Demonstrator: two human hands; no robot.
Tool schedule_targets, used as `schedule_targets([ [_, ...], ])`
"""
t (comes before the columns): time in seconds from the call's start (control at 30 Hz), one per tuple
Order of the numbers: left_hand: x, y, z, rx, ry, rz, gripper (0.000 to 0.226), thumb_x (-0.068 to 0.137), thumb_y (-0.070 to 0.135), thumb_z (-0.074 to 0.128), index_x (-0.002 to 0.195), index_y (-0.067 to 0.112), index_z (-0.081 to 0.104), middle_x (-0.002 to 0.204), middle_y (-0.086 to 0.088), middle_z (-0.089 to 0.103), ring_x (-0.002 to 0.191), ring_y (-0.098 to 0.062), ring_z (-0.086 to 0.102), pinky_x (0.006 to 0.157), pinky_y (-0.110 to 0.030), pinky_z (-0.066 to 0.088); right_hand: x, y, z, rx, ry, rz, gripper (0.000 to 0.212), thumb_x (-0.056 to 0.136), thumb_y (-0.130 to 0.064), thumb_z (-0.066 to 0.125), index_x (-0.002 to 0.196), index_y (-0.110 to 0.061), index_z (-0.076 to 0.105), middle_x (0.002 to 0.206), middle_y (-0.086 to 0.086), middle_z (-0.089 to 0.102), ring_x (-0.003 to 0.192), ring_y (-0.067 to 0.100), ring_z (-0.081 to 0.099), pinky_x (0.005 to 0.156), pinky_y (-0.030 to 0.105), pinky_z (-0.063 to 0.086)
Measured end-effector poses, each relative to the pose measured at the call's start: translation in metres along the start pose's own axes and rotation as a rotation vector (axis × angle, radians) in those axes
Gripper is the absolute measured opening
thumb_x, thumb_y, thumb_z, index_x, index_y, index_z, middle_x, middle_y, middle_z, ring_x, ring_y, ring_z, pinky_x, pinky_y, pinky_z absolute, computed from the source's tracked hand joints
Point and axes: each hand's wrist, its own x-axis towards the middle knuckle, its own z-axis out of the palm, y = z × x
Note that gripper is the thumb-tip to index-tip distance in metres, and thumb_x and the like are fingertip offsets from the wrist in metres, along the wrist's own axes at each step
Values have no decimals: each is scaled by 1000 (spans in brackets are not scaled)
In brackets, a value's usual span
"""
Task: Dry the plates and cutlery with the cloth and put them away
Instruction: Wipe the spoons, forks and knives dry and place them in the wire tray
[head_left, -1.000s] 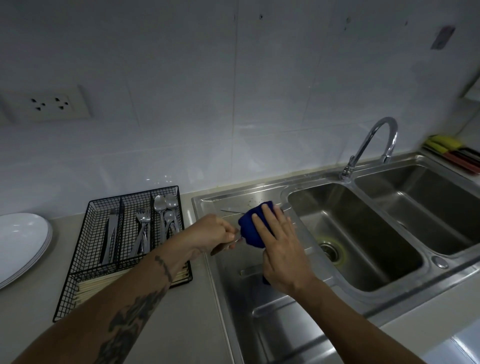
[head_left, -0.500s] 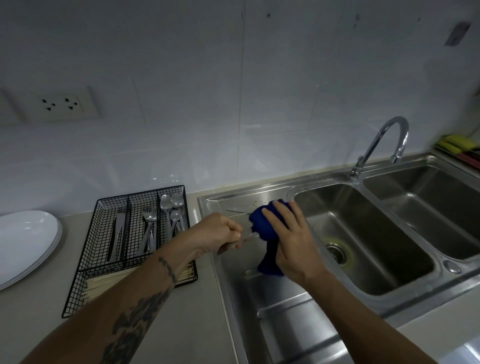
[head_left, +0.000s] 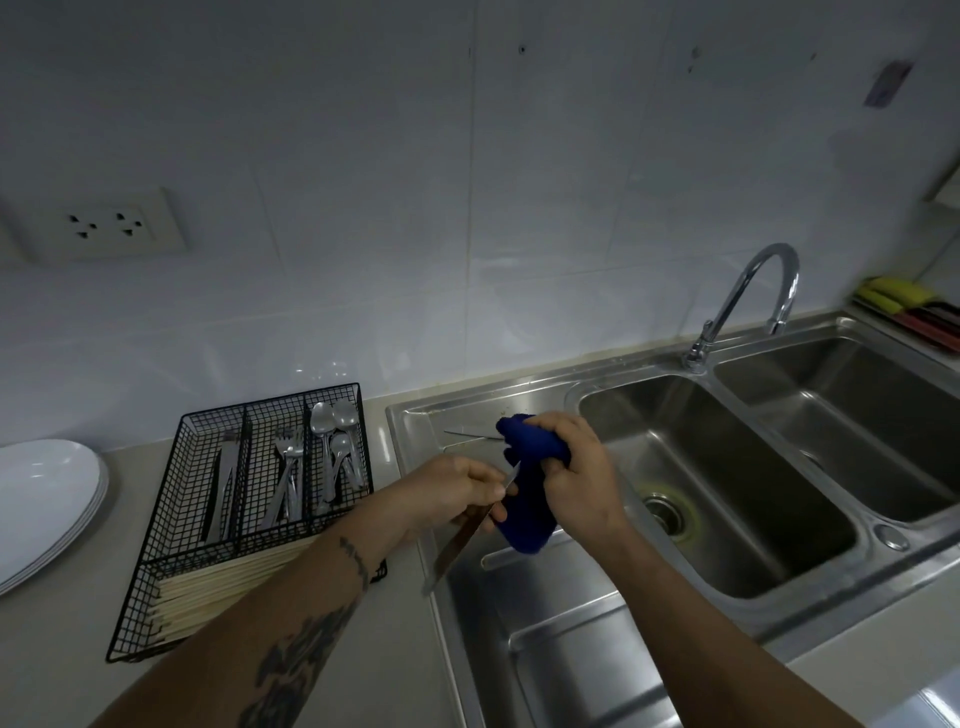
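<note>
Overhead, a white tiled wall (head_left: 363, 156) fills the upper frame; double socket (head_left: 101, 226) at 10 o'clock. Pale grey counter (head_left: 62, 639) runs along the bottom left.

Stack of white plates (head_left: 47, 499) at 9 o'clock, on the counter, near the left edge. Just right of it, black wire cutlery tray (head_left: 171, 525): left compartment holds knives (head_left: 224, 483), middle one forks (head_left: 288, 475), right one spoons (head_left: 332, 447); the long front compartment holds pale chopsticks (head_left: 218, 587), partly hidden by the forearm.

Left hand (head_left: 452, 493), tattooed forearm, closed around a knife (head_left: 460, 540) at centre, dark handle pointing toward 7 o'clock, over the sink's drainboard edge. Blade end runs up into the blue cloth (head_left: 527, 488) and is hidden there. Right hand (head_left: 576, 478) clenched on the cloth, bunched, its lower part hanging down.

Behind the cloth, another knife (head_left: 470, 432) lies flat on the steel drainboard (head_left: 545, 623), toward 12 o'clock from the hands.

Double steel sink (head_left: 727, 519) at 3 o'clock, drain in the near basin; curved chrome tap (head_left: 748, 296) between the basins at 2 o'clock. Yellow and red items (head_left: 909, 306) at far right, too blurred to identify.
</note>
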Motion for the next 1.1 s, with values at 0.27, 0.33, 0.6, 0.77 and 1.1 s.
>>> schedule_targets([
  [0.27,12,-9,6,106,204,-35,8,84,-4,64,82,3,66,83,-14,72,75,-25,73,83,-47,59,-6,-7,-18,-86,43,85,48,74,9,55,101,-32,54,98,-9,60,86,7,58,68,18,44],
  [0.33,12,-9,-1,103,293,-46,8,82,-1,66,83,6,68,89,-14,72,84,-28,73,84,-47,59,-7,-5,-27,-76,92,175,38,80,3,56,92,-33,58,87,-8,63,77,6,59,61,20,43],
  [0.6,20,22,1,-174,493,-7,7,83,0,63,87,4,68,77,-15,73,73,-26,73,77,-42,62,0,-7,-13,-241,168,198,22,87,-20,57,106,-24,66,98,0,62,82,14,60,74,32,52],
  [0.77,21,35,9,-515,535,17,7,84,-8,63,85,-1,63,81,-19,71,75,-29,72,74,-36,60,-18,-7,19,-415,111,-46,45,83,-18,53,127,-21,59,122,5,57,102,25,55,88,43,47],
  [1.1,15,30,12,-825,557,35,12,86,-7,58,80,3,59,79,-13,65,75,-26,66,72,-33,57,-27,11,20,-654,116,-256,82,73,-5,75,146,-17,40,149,16,43,134,43,42,108,59,33],
])
